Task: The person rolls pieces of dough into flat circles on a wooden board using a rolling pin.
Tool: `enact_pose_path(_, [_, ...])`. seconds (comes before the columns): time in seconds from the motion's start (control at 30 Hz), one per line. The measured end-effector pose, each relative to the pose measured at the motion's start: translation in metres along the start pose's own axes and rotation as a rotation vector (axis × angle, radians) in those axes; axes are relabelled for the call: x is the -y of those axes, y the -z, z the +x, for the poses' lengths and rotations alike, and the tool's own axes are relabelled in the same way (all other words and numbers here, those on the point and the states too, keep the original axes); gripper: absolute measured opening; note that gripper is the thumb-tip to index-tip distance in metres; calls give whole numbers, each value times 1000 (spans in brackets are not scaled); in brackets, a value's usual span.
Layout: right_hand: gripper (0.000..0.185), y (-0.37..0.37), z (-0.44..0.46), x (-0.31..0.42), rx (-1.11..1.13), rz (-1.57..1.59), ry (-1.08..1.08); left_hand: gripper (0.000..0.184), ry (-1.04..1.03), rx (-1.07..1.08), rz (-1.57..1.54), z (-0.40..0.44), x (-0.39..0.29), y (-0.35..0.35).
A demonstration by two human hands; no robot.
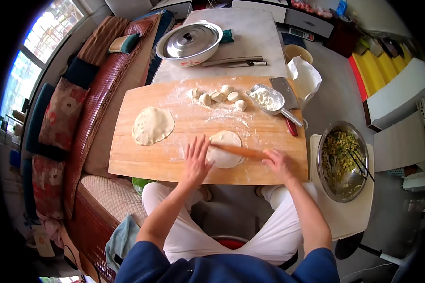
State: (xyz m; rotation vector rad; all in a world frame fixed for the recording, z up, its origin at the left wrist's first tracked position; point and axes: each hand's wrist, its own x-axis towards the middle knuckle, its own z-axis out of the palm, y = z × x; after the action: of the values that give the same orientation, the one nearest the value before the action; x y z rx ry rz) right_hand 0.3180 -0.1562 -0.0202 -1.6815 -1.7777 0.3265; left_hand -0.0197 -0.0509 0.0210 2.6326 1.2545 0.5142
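A wooden rolling pin (243,151) lies slanted across a round, flat piece of dough (226,162) near the front of the wooden board (127,160). My right hand (279,166) has its fingers closed over the pin's right end. At the pin's left end is my left hand (197,160), fingers stretched out over it and the thumb close to the dough. A larger flat dough round (153,126) with small bumps rests at the left of the board. Several small dough pieces (217,96) sit behind in scattered flour.
A metal scoop of flour (267,99) and a cleaver (284,92) lie at the board's right. Beyond stand a lidded basin (189,40) and a knife (243,63). A steel bowl of chopped filling (342,151) with chopsticks stands right; a white bag (304,78) is behind.
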Motion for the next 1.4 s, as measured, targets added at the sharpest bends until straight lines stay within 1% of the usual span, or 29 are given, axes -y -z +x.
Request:
enact_pose_path(0.07, [37, 3, 5, 23, 49, -68, 143, 89, -2, 135, 3, -30, -7, -6])
enact_pose_path(0.1, [30, 0, 12, 28, 80, -99, 118, 90, 25, 210, -36, -34, -5, -10])
enact_pose_path(0.2, [30, -12, 59, 28, 18, -225, 172, 91, 96, 95, -2, -2, 9, -17])
enact_pose_path(0.23, [30, -18, 75, 27, 26, -244, 145, 86, 139, 55, 26, 15, 14, -19])
enact_pose_path(0.3, [30, -30, 104, 15, 19, -266, 107, 82, 194, -3, 53, 58, 36, -29])
enact_pose_path(0.33, [30, -31, 103, 13, -16, -274, 113, 80, 219, -29, 64, 67, 38, -31])
enact_pose_path(0.4, [30, -31, 100, 6, -85, -296, 122, 78, 185, -3, 32, 63, 33, -33])
enact_pose_path(0.43, [30, -30, 90, -1, -27, -281, 71, 77, 169, 10, 14, 60, 23, -27])
enact_pose_path(0.47, [30, -28, 75, -9, -20, -263, 96, 83, 195, 91, -26, 43, 7, -20])
enact_pose_path(0.53, [30, -19, 43, -10, 3, -224, 143, 86, 117, 139, -11, -4, -19, -12])
enact_pose_path(0.57, [31, -18, 34, -8, 16, -204, 167, 87, 123, 132, -16, -15, -22, -13])
enact_pose_path(0.63, [32, -12, 49, 8, 10, -216, 178, 88, 135, 120, -23, -31, -21, -14])
enact_pose_path(0.7, [33, -15, 79, 22, 23, -226, 194, 86, 236, 68, -17, -6, 8, -28])
enact_pose_path(0.77, [32, -34, 107, 10, -13, -219, 177, 84, 301, 21, -19, 38, 35, -31])
enact_pose_path(0.83, [31, -49, 118, -3, -24, -194, 148, 82, 347, 0, -48, 65, 46, -29])
enact_pose_path(0.93, [31, -38, 92, -15, 32, -133, 59, 81, 260, 110, 5, 45, 15, -27])
enact_pose_path(1.0, [32, -24, 51, -21, 51, -131, 127, 88, 184, 167, -33, -2, -17, -18])
enact_pose_path(1.07, [33, -16, 36, -15, 84, -141, 162, 90, 123, 215, -105, -39, -42, -3])
enact_pose_path(1.17, [34, -6, 48, 10, 110, -218, 191, 86, 140, 191, 0, -28, -21, -13])
enact_pose_path(1.23, [34, -19, 81, 12, 120, -210, 167, 82, 231, 64, -16, 8, 14, -27])
enact_pose_path(1.27, [34, -24, 96, 9, 124, -207, 153, 80, 272, 0, -26, 27, 29, -32])
enact_pose_path(1.3, [33, -34, 107, -1, 74, -221, 174, 78, 290, -23, -28, 41, 38, -35])
enact_pose_path(1.37, [34, -42, 106, -12, 54, -186, 147, 75, 320, -68, -31, 62, 48, -35])
enact_pose_path(1.4, [34, -42, 106, -18, 47, -171, 132, 76, 293, -36, -70, 59, 42, -33])
